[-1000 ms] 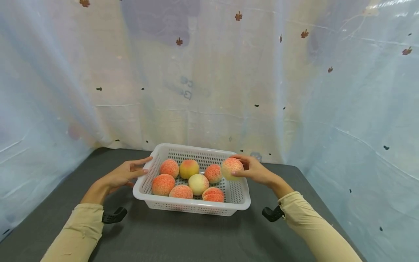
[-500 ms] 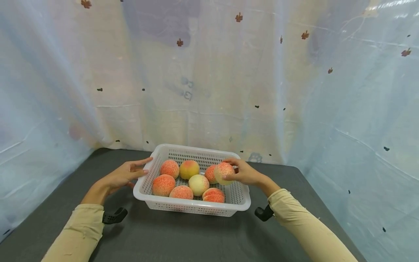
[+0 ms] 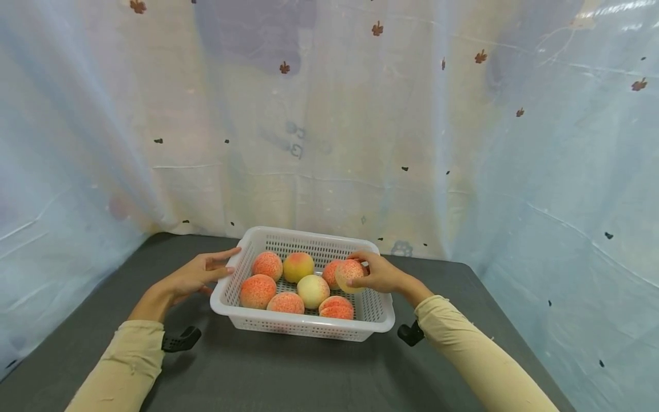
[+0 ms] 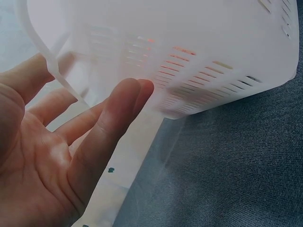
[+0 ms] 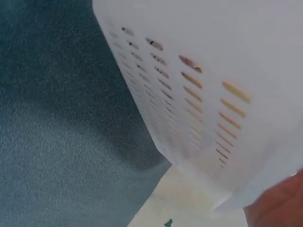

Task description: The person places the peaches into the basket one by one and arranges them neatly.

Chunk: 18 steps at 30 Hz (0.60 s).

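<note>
A white perforated plastic basket (image 3: 309,325) holds several peaches, some reddish like the front right peach (image 3: 336,308), one pale peach (image 3: 313,290) and one yellow peach (image 3: 298,266). My right hand (image 3: 383,274) grips a yellow-and-red speckled peach (image 3: 348,276) inside the basket's right part, partly covering a red peach (image 3: 330,271) behind it. At the basket's left end, my left hand (image 3: 193,278) rests its relaxed fingers against the rim; the left wrist view shows the thumb (image 4: 106,130) beside the outer wall. Only a bit of my right hand (image 5: 279,203) shows in the right wrist view, its peach hidden.
The basket stands on a dark cloth-covered table (image 3: 288,377). A pale plastic curtain (image 3: 329,143) with leaf prints hangs behind the table and along both sides. Black wrist mounts (image 3: 181,339) sit under both forearms.
My right hand has carried its peach leftward and slightly down, further in over the basket. The left hand stays at the rim, and the other peaches have not moved.
</note>
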### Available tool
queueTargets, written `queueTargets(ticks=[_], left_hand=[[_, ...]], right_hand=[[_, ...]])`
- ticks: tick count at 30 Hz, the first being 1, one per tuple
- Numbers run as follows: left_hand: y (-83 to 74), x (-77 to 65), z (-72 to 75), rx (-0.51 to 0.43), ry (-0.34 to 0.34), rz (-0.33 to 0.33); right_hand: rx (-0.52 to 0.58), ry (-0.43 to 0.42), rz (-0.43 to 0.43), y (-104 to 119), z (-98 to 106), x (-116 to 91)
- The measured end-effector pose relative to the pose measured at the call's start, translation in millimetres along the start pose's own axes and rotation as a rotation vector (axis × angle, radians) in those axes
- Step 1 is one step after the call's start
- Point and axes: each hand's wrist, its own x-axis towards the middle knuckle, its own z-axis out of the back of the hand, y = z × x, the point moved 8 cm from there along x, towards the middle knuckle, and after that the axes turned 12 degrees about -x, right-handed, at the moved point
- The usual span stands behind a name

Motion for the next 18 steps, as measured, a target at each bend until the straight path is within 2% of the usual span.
queueTargets(ticks=[8,18], left_hand=[[1.1,0.5,0.1,0.015,-0.009,0.004],[1.6,0.2,0.2,0.012,-0.007,0.000]], right_hand=[[-0.105,0.009,-0.013,2.2,-2.3,2.6],[-0.140,0.044,-0.009,4.0,-5.2,2.5]])
